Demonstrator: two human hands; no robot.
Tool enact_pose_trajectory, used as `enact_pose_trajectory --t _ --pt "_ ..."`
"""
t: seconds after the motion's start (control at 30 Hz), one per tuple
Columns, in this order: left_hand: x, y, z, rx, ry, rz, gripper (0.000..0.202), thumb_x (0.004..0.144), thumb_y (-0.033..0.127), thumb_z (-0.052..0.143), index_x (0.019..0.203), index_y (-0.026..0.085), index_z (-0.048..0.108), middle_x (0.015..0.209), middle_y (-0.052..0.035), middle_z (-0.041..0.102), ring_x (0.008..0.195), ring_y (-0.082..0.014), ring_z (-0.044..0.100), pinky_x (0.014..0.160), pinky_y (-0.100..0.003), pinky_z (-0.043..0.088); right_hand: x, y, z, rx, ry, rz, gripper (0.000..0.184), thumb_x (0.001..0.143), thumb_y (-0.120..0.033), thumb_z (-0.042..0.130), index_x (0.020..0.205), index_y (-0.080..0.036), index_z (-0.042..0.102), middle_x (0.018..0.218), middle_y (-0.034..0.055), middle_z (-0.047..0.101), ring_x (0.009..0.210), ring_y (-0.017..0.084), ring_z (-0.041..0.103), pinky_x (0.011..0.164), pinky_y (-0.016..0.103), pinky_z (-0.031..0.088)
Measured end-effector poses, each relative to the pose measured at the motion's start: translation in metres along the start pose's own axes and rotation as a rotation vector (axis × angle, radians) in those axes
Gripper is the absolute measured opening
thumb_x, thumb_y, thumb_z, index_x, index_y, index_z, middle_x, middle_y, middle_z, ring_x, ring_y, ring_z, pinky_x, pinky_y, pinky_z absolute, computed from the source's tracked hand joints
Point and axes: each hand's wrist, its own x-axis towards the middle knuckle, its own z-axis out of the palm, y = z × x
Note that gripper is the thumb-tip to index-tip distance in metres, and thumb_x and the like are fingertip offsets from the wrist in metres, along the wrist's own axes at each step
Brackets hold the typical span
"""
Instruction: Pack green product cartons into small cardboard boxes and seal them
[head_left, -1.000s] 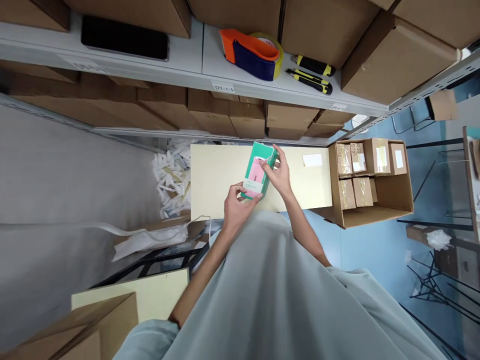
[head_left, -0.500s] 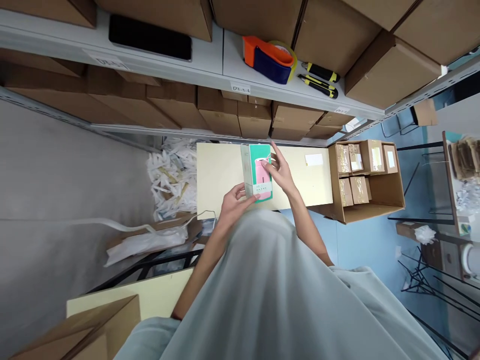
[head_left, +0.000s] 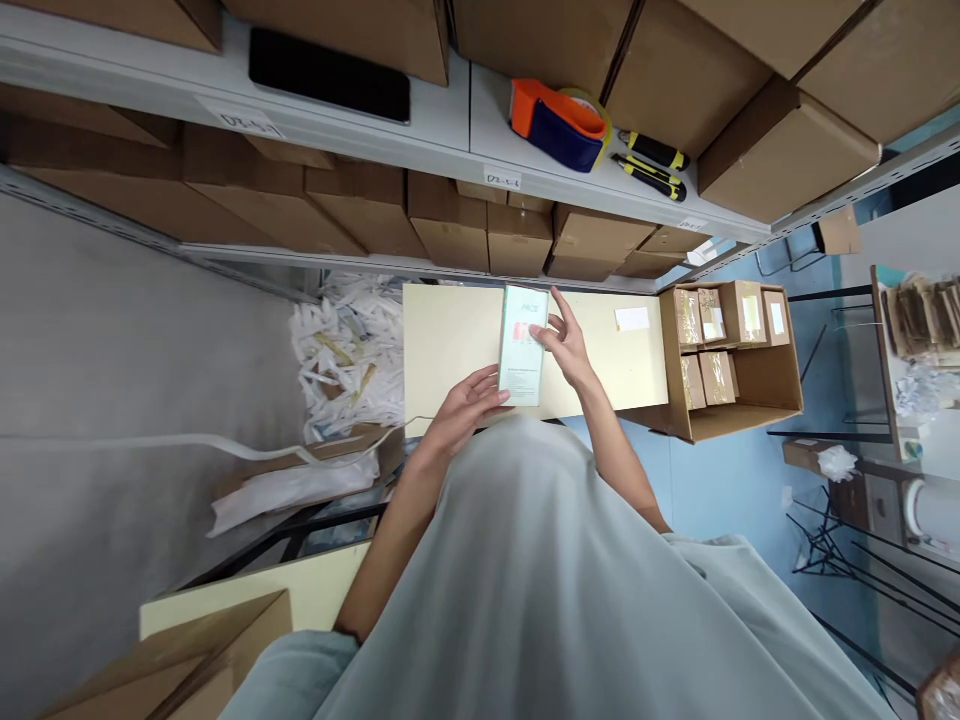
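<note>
A small pale green product box with fine print and a little pink picture is held upright between my hands, over the cream tabletop. My left hand grips its lower left edge, thumb across the front near the bottom. On the upper right side my right hand holds it, with the thumb on the front face and the index finger stretched up along the edge. A white paper slip lies on the tabletop to the right.
A carton with several small taped boxes stands at the right end. On the shelf above are a phone, an orange and blue tape dispenser and two utility knives. Shredded paper lies at left.
The box has been turned in my hands: its green and pink front has given way to a pale printed side. Both hands keep their hold. The view has shifted slightly.
</note>
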Motion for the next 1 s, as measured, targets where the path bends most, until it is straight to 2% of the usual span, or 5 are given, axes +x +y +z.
enact_pose_trajectory --t 0.4,0.57,0.73,0.87,1.0 --pt "-0.002 -0.017 0.018 0.317 0.409 0.249 0.082 0.064 0.043 0.105 0.134 0.027 0.066 0.142 -0.0134 0.072 0.135 -0.0339 0.073 0.099 -0.044 0.071 0.003 -0.011 0.009 -0.319 0.027 -0.177 0.096 0.092 -0.077 0.089 0.174 -0.04 0.055 0.172 0.0123 0.062 0.153 0.037 0.064 0.116 0.054 0.068" --pt "-0.011 -0.02 0.017 0.2 0.303 0.231 0.074 0.076 0.063 0.099 0.131 0.027 0.066 0.149 -0.0148 0.07 0.145 -0.0352 0.069 0.098 -0.044 0.072 0.012 -0.002 -0.001 -0.346 0.076 -0.197 0.065 0.094 -0.072 0.083 0.144 -0.032 0.071 0.156 0.0105 0.071 0.143 0.033 0.067 0.121 0.051 0.063" --pt "-0.003 -0.025 -0.006 -0.179 0.247 -0.125 0.073 0.087 0.088 0.083 0.119 0.024 0.067 0.14 -0.0205 0.076 0.136 -0.0385 0.076 0.103 -0.06 0.073 -0.007 -0.009 -0.002 -0.329 0.126 -0.201 0.064 0.093 -0.068 0.086 0.144 -0.034 0.07 0.159 0.0122 0.065 0.149 0.035 0.062 0.113 0.048 0.069" --pt "0.01 -0.023 -0.012 -0.377 0.084 -0.282 0.067 0.091 0.083 0.08 0.117 0.021 0.076 0.134 -0.0234 0.082 0.132 -0.0399 0.079 0.108 -0.059 0.07 -0.045 -0.021 0.008 -0.484 0.053 -0.349 0.057 0.099 -0.056 0.088 0.15 -0.036 0.072 0.174 0.0131 0.054 0.164 0.041 0.054 0.119 0.054 0.069" --pt "0.024 -0.015 -0.006 -0.51 0.113 -0.234 0.038 0.098 0.061 0.079 0.112 0.025 0.08 0.102 -0.009 0.087 0.099 -0.0302 0.084 0.088 -0.042 0.072 -0.084 -0.007 0.016 -0.791 -0.223 -0.696 0.045 0.104 -0.041 0.087 0.148 -0.035 0.076 0.174 0.0122 0.061 0.166 0.038 0.058 0.127 0.058 0.066"
